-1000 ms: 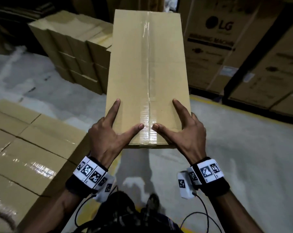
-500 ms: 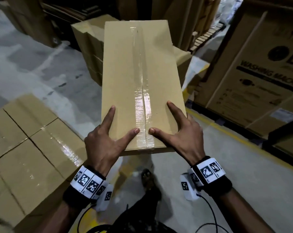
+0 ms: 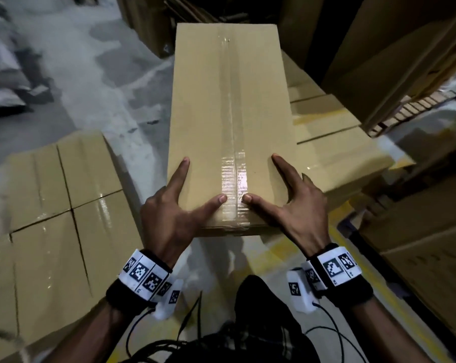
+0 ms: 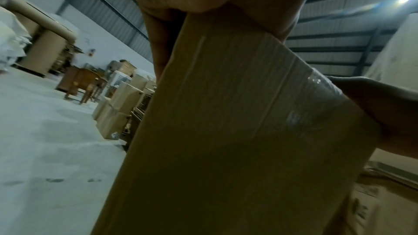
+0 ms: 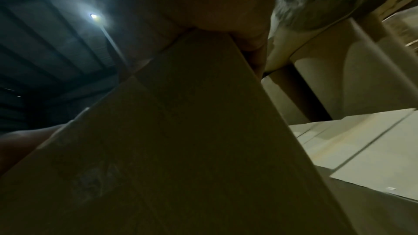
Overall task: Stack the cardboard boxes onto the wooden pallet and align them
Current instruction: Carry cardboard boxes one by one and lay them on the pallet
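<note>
The cardboard box [image 3: 229,121], long and sealed down its middle with clear tape [image 3: 233,163], is held in the air in front of the person, its near end gripped between both hands and its far end pointing away. It is carried above a gap of grey concrete floor [image 3: 96,74], with nothing beneath its near end but floor marked with yellow paint [image 3: 271,255]. To its left a block of stacked boxes [image 3: 64,210] with taped tops is seen from above; to its right a second stack of boxes [image 3: 334,148] lies just beside and below the carried one. Large upright cartons [image 3: 394,53] stand further right. No pallet can be made out under either stack.

The left hand [image 3: 169,213] is set at the near left corner: the thumb and forefinger are laid spread on the top face, and in the left wrist view the remaining fingers [image 4: 162,42] are seen wrapped down the side of the box [image 4: 226,131]. The right hand [image 3: 297,208] mirrors it at the near right corner, thumb and forefinger flat on top, the thumb tips of both hands nearly meeting at the tape. In the dim right wrist view the box [image 5: 181,149] fills the frame, the palm pressed on its edge.
</note>
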A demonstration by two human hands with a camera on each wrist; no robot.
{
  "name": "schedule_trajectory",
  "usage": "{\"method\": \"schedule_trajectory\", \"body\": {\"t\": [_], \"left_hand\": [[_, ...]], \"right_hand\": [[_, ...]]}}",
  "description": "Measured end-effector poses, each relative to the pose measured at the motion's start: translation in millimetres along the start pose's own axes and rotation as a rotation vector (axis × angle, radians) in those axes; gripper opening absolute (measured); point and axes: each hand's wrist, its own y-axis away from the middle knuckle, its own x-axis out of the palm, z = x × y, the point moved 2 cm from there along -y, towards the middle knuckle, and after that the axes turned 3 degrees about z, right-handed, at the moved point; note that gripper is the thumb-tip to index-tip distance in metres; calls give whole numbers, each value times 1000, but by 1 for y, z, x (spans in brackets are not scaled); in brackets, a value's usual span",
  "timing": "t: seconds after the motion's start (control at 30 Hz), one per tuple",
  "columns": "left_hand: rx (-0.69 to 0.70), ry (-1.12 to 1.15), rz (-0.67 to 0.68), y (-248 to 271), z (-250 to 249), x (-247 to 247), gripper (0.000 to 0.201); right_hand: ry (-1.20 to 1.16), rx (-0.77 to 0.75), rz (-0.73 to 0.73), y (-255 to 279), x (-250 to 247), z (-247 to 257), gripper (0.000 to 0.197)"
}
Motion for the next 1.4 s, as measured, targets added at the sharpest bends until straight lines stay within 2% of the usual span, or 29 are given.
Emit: {"method": "schedule_trajectory", "body": {"t": [0.13,0.3,0.5,0.63,0.8,0.97,1.17,1.4], "left_hand": [[-25,-65,-71,-90,10,11,104],[-74,-143,-161,-235,24,30,105],[-152,-166,-247,-399,33,13,101],[-233,-190,-311,-484,50,-2,101],[-293,-189,-402,-599,83,-23,101],[-348,-196,-464,-726,144,-55,103],[-440,-168,-501,-871,218,-125,106],[-540,-154,-565,-985,286,-196,105]], "right_hand": [[39,-34,92,-107,27,15,106],[0,-112,148,-269,69,37,104],[-30,-238,283,-452,109,103,101],[-15,-349,282,-544,147,149,100],[55,-420,378,-661,202,212,97],[23,-497,380,-781,294,282,105],[36,-575,441,-911,388,406,104],[2,-699,510,-1016,485,526,99]]}}
